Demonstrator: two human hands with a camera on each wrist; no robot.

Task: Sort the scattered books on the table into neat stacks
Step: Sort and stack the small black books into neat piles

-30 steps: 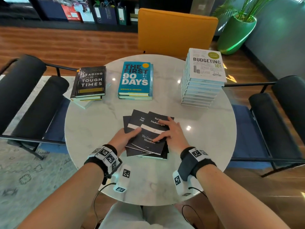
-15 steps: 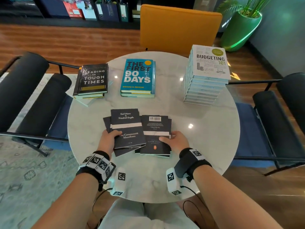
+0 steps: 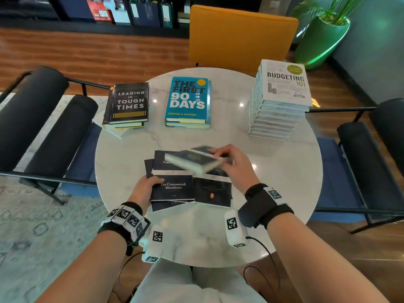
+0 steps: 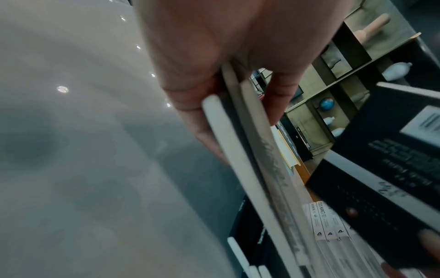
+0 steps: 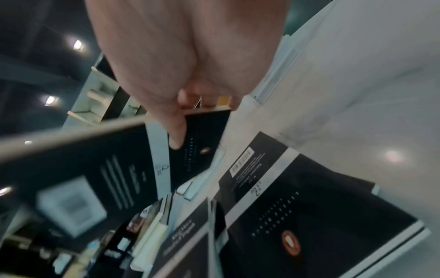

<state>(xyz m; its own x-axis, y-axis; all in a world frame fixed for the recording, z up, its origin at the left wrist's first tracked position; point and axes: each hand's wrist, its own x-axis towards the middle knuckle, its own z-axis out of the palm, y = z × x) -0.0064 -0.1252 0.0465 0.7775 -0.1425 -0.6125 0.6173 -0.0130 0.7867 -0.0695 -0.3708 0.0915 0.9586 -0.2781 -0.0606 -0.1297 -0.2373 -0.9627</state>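
Your right hand [image 3: 235,165] is lifted above the tabletop with its fingers and thumb pinched on the near edge of a thin black paperback [image 3: 195,159], which hangs tilted and blurred in the air over the black paperbacks still lying near the front edge of the round marble table [image 3: 122,154]; from the right wrist you can see your thumb [image 5: 175,131] pressed on its dark back cover. Your left hand [image 3: 145,189] lies low at the left side of a loose pile of black paperbacks [image 3: 172,188], thumb on the top cover that reads "The Communist Manifesto" and fingers curled under the left edges, and the left wrist view shows several thin page edges clamped between thumb and fingers. That pile is uneven, its lower copies poking out at the left and front. Just right of it and touching it, another black paperback [image 3: 213,190] lies flat with its back cover up. Along the far edge of the tabletop stand three piles: at the far left a short one topped by a dark book [image 3: 129,103] titled "Leading in Tough Times", resting askew on paler books that overhang the edge; in the far middle a low stack of blue books [image 3: 188,99] titled "The First 90 Days"; at the far right a tall, fairly even stack of white books [image 3: 282,95] titled "Budgeting 101". An orange chair [image 3: 240,33] stands behind the table
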